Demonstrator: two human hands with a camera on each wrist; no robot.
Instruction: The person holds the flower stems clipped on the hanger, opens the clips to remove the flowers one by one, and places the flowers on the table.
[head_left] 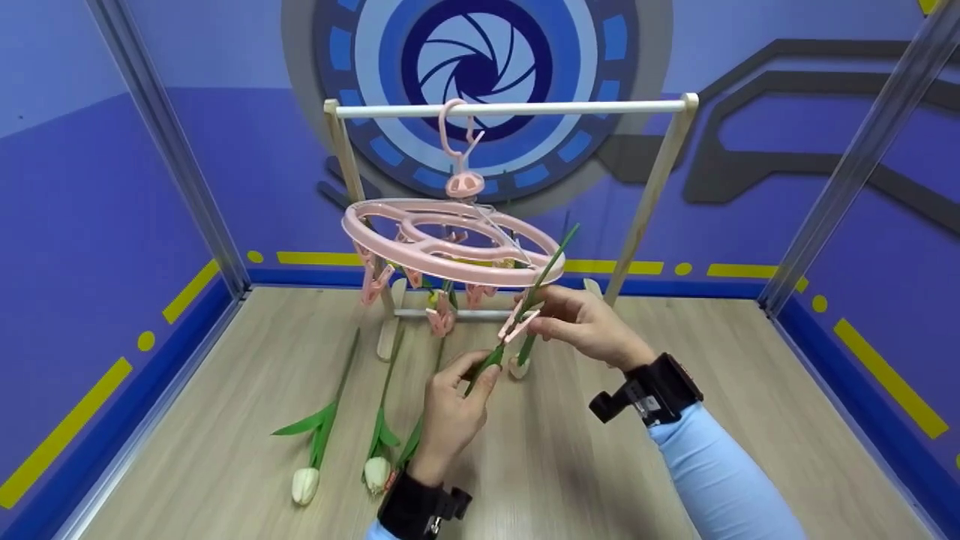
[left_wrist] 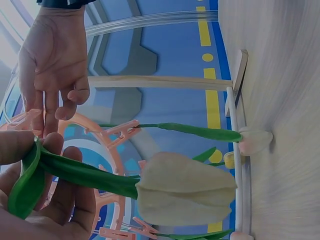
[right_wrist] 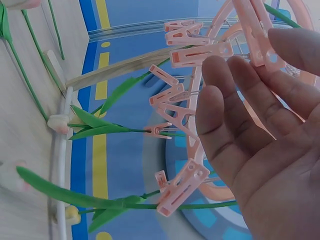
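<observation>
Pink plastic round peg hanger (head_left: 450, 240) hangs from the white rail of a wooden rack (head_left: 510, 109) in the head view. Just below its near rim, the right hand (head_left: 581, 322) pinches a pink peg (head_left: 520, 324) around a green tulip stem (head_left: 525, 300), while the left hand (head_left: 450, 409) grips that stem lower down. Two white tulips (head_left: 341, 427) lie on the wooden tabletop (head_left: 675, 465) below the hanger.

Left wrist view: curled fingers (left_wrist: 30, 150) hold the stem, its white bloom (left_wrist: 185, 189) beside the hanger.

Right wrist view: fingers (right_wrist: 240, 115) lie against the hanger's pegs.
</observation>
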